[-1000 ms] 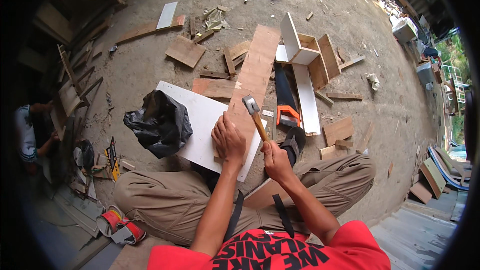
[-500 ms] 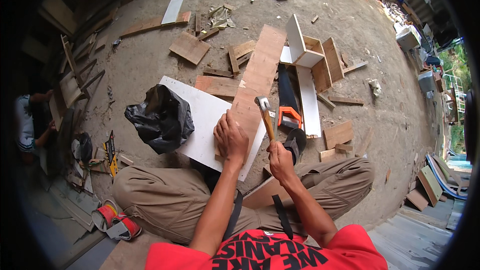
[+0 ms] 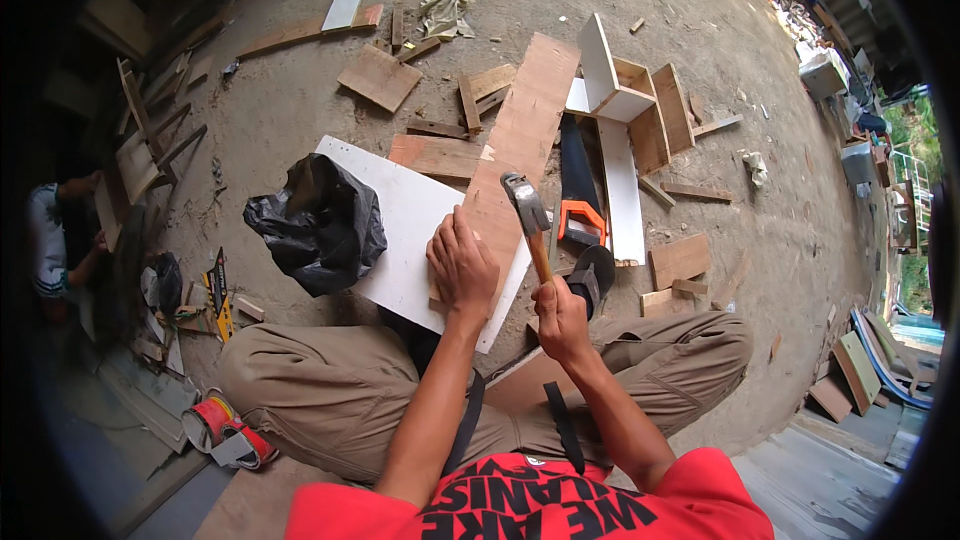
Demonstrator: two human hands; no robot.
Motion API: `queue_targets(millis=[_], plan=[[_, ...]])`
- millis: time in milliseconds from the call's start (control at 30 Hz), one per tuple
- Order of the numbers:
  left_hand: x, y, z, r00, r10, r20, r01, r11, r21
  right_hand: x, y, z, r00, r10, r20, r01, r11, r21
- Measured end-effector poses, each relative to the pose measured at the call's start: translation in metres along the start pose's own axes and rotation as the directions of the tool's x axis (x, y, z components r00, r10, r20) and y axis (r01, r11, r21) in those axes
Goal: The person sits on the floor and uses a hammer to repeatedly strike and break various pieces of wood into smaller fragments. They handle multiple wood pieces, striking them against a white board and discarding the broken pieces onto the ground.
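Observation:
With my right hand [image 3: 562, 320] I grip the wooden handle of a claw hammer [image 3: 525, 202], its metal head raised above the right edge of a long brown plank [image 3: 522, 125]. My left hand [image 3: 463, 265] lies flat on the near part of this plank, fingers stretched forward. Under the plank is a white board [image 3: 400, 200] in front of my legs. A crumpled black plastic bag [image 3: 318, 225] rests on the board's left side. The underside of the plank is hidden.
A handsaw with an orange handle [image 3: 582, 223] lies right of the plank, by a sandal [image 3: 592, 275]. Beyond stands a small wooden box frame [image 3: 630, 90]. Wood offcuts [image 3: 380, 78] are scattered on the ground. At far left a co-worker's arm [image 3: 85, 265] holds wood.
The hammer head has tilted and risen slightly toward me, while my right hand stays around its handle. My left hand keeps its place on the plank. The whole view has shifted a little.

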State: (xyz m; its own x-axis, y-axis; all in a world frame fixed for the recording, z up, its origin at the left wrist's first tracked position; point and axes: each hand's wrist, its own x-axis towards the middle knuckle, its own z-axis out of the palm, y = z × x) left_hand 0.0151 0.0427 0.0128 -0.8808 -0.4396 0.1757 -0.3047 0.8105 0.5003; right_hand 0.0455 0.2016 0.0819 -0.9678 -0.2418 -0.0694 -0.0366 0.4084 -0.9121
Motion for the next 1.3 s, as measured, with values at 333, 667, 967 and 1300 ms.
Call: queue_targets(millis=[333,667,967,1300], plan=[[0.001,0.002,-0.003,1.000,-0.016,0.016,0.016,1.000,-0.018,-0.001,0.030,0.006,0.992,0.115,-0.052,-0.113,0.993,0.038],[0.001,0.001,-0.001,1.000,0.008,-0.009,-0.008,1.000,0.001,0.002,0.031,0.017,0.984,0.177,0.022,-0.178,0.984,0.017],[0.001,0.001,-0.001,1.000,0.002,0.014,-0.003,1.000,0.028,0.025,0.034,0.036,0.997,0.079,-0.002,-0.079,0.996,-0.045],[0.000,0.000,-0.003,1.000,0.008,0.006,-0.008,1.000,0.010,0.019,0.038,0.043,0.995,0.099,-0.001,-0.099,0.992,-0.084]])
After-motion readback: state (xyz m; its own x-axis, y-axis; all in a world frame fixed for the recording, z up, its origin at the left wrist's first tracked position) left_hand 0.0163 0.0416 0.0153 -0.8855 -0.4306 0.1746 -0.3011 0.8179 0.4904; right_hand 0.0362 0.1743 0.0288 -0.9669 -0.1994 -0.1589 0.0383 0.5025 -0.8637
